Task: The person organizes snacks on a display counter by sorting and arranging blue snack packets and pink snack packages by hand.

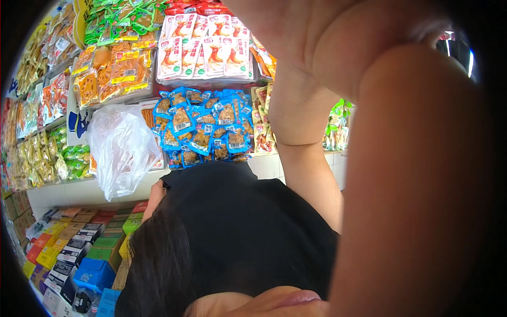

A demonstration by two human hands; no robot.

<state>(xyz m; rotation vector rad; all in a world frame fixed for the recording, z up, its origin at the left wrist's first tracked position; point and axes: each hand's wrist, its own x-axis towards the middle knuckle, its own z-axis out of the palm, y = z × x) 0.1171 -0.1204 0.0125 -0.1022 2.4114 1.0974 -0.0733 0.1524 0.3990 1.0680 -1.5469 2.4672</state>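
My right hand (338, 47) is very close to the camera and fills the upper right. Its palm and wrist show. A large blurred shape beside the palm, probably my thumb (412, 174), reaches down the right side. The other fingers lie outside the picture, so I cannot see what they touch. Of my left arm only a small strip (153, 199) appears beside my black shirt (243, 227); my left hand is out of sight. A crumpled clear plastic bag (122, 148) hangs at the shelf edge, left of blue snack packets (203, 127).
A shelf of packaged snacks runs ahead: white-and-red pouches (203, 50), orange packs (113, 74) and green packets (124, 21). Below, at the lower left, colourful cartons (95, 272) are stacked. My dark hair (158, 259) hangs at lower centre.
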